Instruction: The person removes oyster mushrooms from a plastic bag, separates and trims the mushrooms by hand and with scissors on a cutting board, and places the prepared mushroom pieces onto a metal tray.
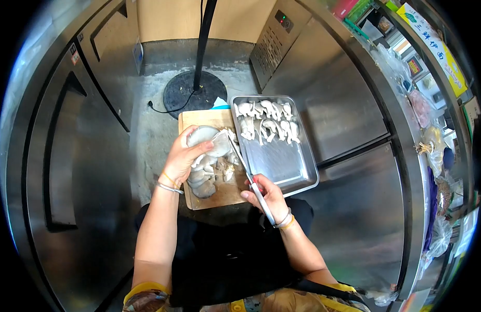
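Observation:
My left hand holds a pale grey mushroom between thumb and fingers, above a wooden cutting board. More grey mushrooms lie on the board under and beside that hand. My right hand is closed around the handle of a long metal knife. Its blade points up and away, its far end beside the held mushroom. Right of the board, a metal tray bears two rows of whitish mushroom pieces in its far half.
A black pole stands on a round base beyond the board, with a thin cable near it. Steel cabinets rise at left and right. Bagged goods fill the shelf at far right.

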A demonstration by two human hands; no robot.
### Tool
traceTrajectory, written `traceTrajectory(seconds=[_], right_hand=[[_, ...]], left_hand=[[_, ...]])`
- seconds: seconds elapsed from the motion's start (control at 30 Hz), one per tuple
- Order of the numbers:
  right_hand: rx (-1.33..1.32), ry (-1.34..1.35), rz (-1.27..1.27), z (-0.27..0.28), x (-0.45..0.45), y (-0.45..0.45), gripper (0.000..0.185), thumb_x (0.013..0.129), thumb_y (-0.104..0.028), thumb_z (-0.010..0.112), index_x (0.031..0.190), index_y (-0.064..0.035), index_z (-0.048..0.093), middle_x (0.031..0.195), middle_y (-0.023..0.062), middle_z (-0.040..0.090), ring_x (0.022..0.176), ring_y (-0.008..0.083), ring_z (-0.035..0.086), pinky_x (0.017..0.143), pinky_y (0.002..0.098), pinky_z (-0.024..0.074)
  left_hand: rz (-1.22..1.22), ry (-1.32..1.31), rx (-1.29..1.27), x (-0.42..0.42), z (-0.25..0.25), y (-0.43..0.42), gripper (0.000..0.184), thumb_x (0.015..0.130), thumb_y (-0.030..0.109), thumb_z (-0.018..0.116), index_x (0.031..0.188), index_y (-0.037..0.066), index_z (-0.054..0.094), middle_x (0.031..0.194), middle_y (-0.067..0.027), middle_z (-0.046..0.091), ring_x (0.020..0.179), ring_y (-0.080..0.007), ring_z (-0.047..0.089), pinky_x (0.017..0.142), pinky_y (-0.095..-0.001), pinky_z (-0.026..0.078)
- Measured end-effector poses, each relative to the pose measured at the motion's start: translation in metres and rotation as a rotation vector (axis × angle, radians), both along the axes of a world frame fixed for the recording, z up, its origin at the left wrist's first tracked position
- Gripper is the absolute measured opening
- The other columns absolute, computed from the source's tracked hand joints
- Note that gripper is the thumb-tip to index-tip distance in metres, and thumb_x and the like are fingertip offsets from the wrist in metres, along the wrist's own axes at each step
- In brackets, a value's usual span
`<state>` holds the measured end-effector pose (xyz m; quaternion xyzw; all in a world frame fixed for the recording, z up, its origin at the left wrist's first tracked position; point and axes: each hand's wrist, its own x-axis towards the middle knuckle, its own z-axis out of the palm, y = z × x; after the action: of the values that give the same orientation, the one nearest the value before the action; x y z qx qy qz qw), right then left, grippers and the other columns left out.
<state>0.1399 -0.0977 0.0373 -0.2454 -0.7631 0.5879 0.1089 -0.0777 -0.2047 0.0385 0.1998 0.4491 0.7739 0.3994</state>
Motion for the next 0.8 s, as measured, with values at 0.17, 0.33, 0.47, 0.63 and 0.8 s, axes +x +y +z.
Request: traceTrajectory(seconds=[0.17, 0.33, 0.47, 0.63, 0.8], right_hand=[[-0.089, 0.003, 0.083, -0.0007, 0.0061, -0.0037, 0.028, 0.08, -0.015, 0.069, 0.1, -0.0023, 0.053, 0.077, -0.0053, 0.046, 0.069, 0.002, 0.041, 0.062, 0.0162, 0.0365], [-0.041, 0.029, 0.066, 0.0039, 0.0034, -0.0058, 0.035, 0.075, -0.02, 0.074, 0.096, -0.0022, 0.053, 0.073, -0.0025, 0.046, 0.067, 0.0045, 0.041, 0.06, 0.019, 0.039], [-0.019, -0.017, 0.107, 0.0021, 0.0054, -0.0017, 0.031, 0.079, -0.014, 0.07, 0.101, -0.001, 0.053, 0.079, -0.004, 0.049, 0.072, 0.0025, 0.044, 0.066, 0.0173, 0.0395], [-0.059, 0.015, 0.095, 0.0086, 0.0042, -0.0033, 0.03, 0.08, -0.014, 0.069, 0.102, -0.0014, 0.053, 0.077, -0.0047, 0.047, 0.07, 0.002, 0.042, 0.065, 0.0163, 0.0385], [-0.111, 0.022, 0.073, 0.0031, 0.0029, -0.0029, 0.029, 0.08, -0.015, 0.068, 0.102, -0.0022, 0.053, 0.075, -0.0052, 0.047, 0.066, 0.0014, 0.042, 0.059, 0.0156, 0.0372]], left_hand=[[0.042, -0.055, 0.043, 0.001, 0.0018, 0.0006, 0.042, 0.073, 0.005, 0.072, 0.107, 0.0, 0.048, 0.095, -0.0057, 0.059, 0.086, -0.0112, 0.058, 0.078, -0.0228, 0.046], [-0.015, -0.019, 0.03, -0.0008, -0.0021, 0.0, 0.043, 0.073, 0.007, 0.073, 0.107, 0.0, 0.048, 0.096, -0.006, 0.059, 0.088, -0.0118, 0.058, 0.079, -0.0232, 0.046], [-0.009, -0.046, 0.065, 0.0001, 0.0003, -0.0008, 0.044, 0.072, 0.007, 0.074, 0.107, 0.001, 0.048, 0.096, -0.0055, 0.059, 0.088, -0.0116, 0.057, 0.079, -0.0241, 0.046], [-0.06, 0.007, 0.025, 0.0022, -0.0004, -0.0001, 0.045, 0.07, 0.007, 0.076, 0.106, 0.002, 0.05, 0.095, -0.0037, 0.059, 0.088, -0.0111, 0.057, 0.08, -0.024, 0.046], [-0.077, 0.038, 0.005, 0.0028, -0.0025, 0.0002, 0.043, 0.07, 0.006, 0.075, 0.105, 0.003, 0.051, 0.094, -0.0029, 0.058, 0.087, -0.0098, 0.056, 0.079, -0.0232, 0.045]])
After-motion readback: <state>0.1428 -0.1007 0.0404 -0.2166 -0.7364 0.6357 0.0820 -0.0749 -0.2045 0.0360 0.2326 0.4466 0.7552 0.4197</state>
